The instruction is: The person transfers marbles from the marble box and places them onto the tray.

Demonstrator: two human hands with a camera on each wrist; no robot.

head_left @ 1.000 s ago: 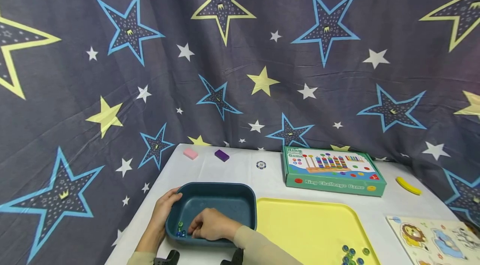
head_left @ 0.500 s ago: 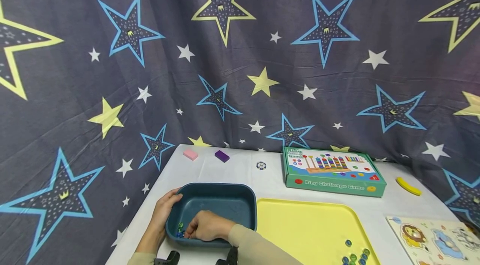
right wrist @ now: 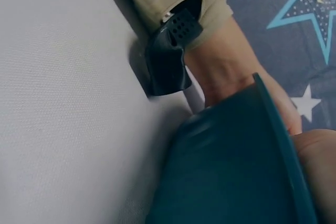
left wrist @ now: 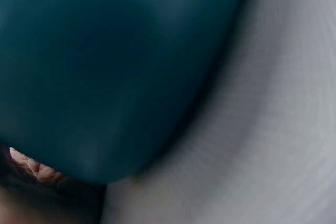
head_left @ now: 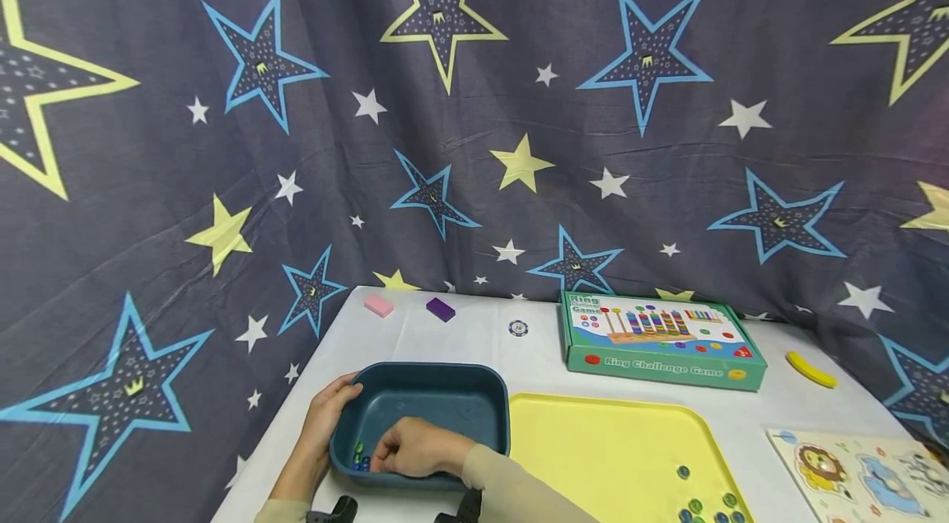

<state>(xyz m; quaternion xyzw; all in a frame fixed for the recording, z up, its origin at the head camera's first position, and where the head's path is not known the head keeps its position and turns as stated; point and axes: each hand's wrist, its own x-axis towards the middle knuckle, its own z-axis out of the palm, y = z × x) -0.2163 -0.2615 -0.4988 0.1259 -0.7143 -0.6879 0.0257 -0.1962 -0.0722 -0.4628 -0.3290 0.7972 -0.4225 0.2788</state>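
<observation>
A dark teal plastic bin [head_left: 437, 375] stands on the white table in the head view. My left hand [head_left: 326, 416] grips its left wall, thumb over the rim and the other fingers outside. My right hand [head_left: 415, 447] reaches down inside the bin, fingers bent toward the bottom. Right at its fingertips, a few green and blue glass marbles [head_left: 360, 457] lie in the near left corner. Whether those fingers pinch a marble I cannot tell, since the fingertips are hidden. The left wrist view is filled by the bin's outer wall [left wrist: 115, 66].
Right of the bin lies a yellow tray [head_left: 593, 441] with several loose marbles [head_left: 695, 506] near its right edge. Behind are a Ring Challenge Game box [head_left: 663, 342], a poker chip [head_left: 518, 329], purple [head_left: 441, 310] and pink blocks [head_left: 378, 306]. Farther right are a yellow curved piece [head_left: 811, 370] and an animal puzzle board [head_left: 853, 469].
The marbles on the yellow tray have rolled and spread apart. My right hand has shifted slightly among the marbles in the bin, while my left hand keeps its hold.
</observation>
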